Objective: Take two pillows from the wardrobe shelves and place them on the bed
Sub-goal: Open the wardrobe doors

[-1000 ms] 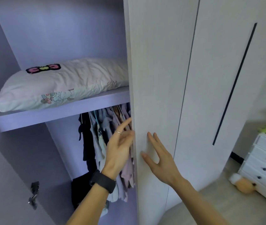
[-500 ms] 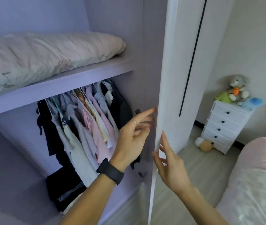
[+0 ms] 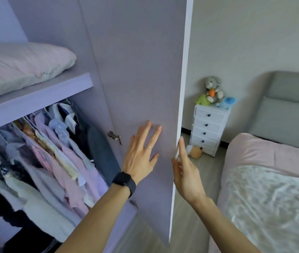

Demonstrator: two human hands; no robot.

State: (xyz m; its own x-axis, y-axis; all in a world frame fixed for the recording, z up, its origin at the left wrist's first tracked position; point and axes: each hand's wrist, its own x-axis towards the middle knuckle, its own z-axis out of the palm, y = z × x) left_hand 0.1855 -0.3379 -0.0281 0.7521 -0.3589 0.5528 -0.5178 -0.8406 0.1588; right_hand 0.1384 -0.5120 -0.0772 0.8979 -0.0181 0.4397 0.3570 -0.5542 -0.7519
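A pale pink pillow (image 3: 22,68) lies on the lilac wardrobe shelf (image 3: 35,101) at the upper left. The wardrobe door (image 3: 141,79) stands swung wide open. My left hand (image 3: 141,154), with a ring and a black watch at the wrist, rests flat with spread fingers on the door's inner face. My right hand (image 3: 185,170) touches the door's white edge with its fingers extended. The bed (image 3: 272,189), with a pink cover and a shiny white quilt, fills the lower right. No second pillow is in view.
Several garments (image 3: 44,161) hang below the shelf. A white chest of drawers (image 3: 209,130) topped with plush toys (image 3: 214,92) stands by the far wall, a toy (image 3: 194,151) at its foot. A grey headboard (image 3: 289,110) rises behind the bed. Wooden floor (image 3: 187,225) runs between door and bed.
The wardrobe door has swung from nearly closed to wide open, pushed by both hands. The view has turned right, revealing the bed and the drawers.
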